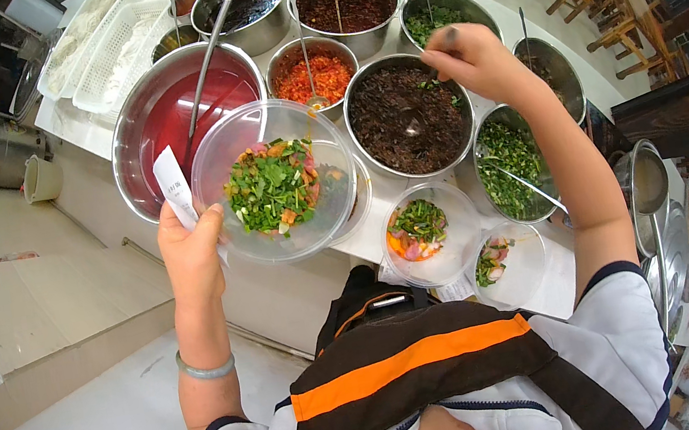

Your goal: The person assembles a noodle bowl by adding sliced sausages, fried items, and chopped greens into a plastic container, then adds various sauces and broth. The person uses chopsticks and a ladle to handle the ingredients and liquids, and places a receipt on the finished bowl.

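My left hand (194, 249) grips the rim of a clear round plastic bowl (225, 235), holding it tilted above the counter. Chopped green herbs (273, 181) lie in it over pinkish and orange pieces. A white paper slip (173, 184) is pinched in the same hand. My right hand (470, 65) is closed above the far right edge of a steel bowl of dark chopped food (404, 137), beside a pot of chopped greens (438, 12). Green bits (435, 84) show just below its fingers; what the fingers hold is hidden.
Around them stand a pot of red liquid (157, 128) with a ladle, chopped red chilli (316, 74), dark chilli sauce (347, 10) and chopped green vegetables (510, 169). Two clear bowls (452, 206) with food sit at the counter's near edge. White baskets (123, 61) stand far left.
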Motion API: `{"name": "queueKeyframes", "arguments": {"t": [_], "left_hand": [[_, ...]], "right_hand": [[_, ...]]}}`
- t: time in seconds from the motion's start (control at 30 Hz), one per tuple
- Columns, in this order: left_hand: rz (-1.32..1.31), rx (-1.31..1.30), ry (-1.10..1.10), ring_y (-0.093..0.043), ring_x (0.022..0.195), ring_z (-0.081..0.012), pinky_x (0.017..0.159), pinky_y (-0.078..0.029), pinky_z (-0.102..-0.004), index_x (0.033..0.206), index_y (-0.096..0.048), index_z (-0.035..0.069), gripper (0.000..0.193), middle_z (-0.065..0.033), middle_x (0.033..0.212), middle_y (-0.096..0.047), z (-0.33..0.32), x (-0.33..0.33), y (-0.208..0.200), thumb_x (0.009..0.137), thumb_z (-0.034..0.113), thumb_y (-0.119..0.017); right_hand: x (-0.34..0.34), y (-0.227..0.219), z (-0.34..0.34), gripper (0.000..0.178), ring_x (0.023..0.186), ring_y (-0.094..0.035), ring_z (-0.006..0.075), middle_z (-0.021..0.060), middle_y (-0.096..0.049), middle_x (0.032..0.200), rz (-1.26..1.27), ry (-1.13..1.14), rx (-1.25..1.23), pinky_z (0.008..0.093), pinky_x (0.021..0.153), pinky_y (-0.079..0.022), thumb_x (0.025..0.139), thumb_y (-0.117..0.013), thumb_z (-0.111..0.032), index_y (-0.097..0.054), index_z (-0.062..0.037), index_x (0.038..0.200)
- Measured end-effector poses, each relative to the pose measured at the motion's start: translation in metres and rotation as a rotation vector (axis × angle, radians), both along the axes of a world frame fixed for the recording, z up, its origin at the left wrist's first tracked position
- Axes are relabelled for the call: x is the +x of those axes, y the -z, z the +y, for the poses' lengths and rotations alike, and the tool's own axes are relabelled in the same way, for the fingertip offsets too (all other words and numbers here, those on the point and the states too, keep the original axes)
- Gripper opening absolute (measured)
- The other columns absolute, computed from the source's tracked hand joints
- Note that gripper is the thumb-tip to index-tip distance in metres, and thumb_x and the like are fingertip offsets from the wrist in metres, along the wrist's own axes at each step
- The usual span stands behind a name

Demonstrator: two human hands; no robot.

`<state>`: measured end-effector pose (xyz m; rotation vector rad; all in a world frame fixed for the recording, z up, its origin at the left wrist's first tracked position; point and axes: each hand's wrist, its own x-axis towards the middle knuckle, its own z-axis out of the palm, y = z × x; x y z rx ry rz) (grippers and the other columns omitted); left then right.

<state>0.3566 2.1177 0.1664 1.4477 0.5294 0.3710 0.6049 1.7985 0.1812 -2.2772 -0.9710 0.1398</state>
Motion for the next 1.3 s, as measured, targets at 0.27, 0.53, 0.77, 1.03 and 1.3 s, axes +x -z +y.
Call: {"name": "queueKeyframes", "arguments": {"t": [0.27,0.53,0.77,1.03,1.3], "left_hand": [[-0.043,0.010,0.020,-0.047,0.055,-0.0064,0.051,-0.038,-0.0226,0.082,-0.051,0.009,0.015,0.0010,0.069,-0.052,-0.017,0.011,0.000,0.079,-0.001,-0.062],[-0.041,0.113,0.072,-0.046,0.055,-0.0064,0.051,-0.038,-0.0221,0.081,-0.052,0.007,0.012,0.0006,0.068,-0.053,-0.028,0.033,-0.001,0.077,0.000,-0.061],[-0.039,0.311,0.055,-0.051,0.062,-0.0097,0.056,-0.043,-0.0268,0.089,-0.059,0.000,0.019,-0.0017,0.073,-0.058,-0.040,0.078,-0.003,0.071,0.002,-0.060],[-0.044,0.276,0.047,-0.053,0.056,-0.0121,0.049,-0.043,-0.0269,0.096,-0.059,-0.001,0.024,-0.0040,0.073,-0.058,-0.079,0.116,0.002,0.073,0.003,-0.060],[-0.043,0.038,-0.024,-0.050,0.050,-0.0138,0.044,-0.041,-0.0287,0.082,-0.052,0.002,0.011,-0.0045,0.067,-0.054,-0.099,0.146,0.014,0.073,0.000,-0.058]], "right_hand": [[-0.099,0.032,-0.048,0.002,0.069,-0.059,0.0244,0.0106,-0.061,0.078,-0.077,-0.013,0.201,0.0328,0.064,-0.047,0.080,-0.062,0.000,-0.061,-0.0014,0.080],[-0.079,0.051,-0.074,0.023,0.064,-0.066,0.0132,0.0056,-0.062,0.075,0.376,0.534,0.579,0.0232,0.056,-0.051,0.094,-0.056,-0.019,-0.061,0.0025,0.087],[-0.056,-0.008,-0.096,0.024,0.063,-0.065,0.0147,0.0071,-0.062,0.074,0.304,0.601,0.830,0.0243,0.057,-0.051,0.095,-0.055,-0.022,-0.060,-0.0009,0.084],[-0.123,-0.034,-0.054,0.002,0.074,-0.063,0.0179,0.0081,-0.065,0.082,-0.302,0.036,0.661,0.0290,0.065,-0.051,0.085,-0.061,0.000,-0.062,-0.0011,0.084],[-0.122,-0.018,-0.078,0.009,0.075,-0.064,0.0189,0.0111,-0.067,0.083,-0.440,0.357,0.802,0.0287,0.071,-0.051,0.092,-0.055,-0.004,-0.062,0.0010,0.089]]}}
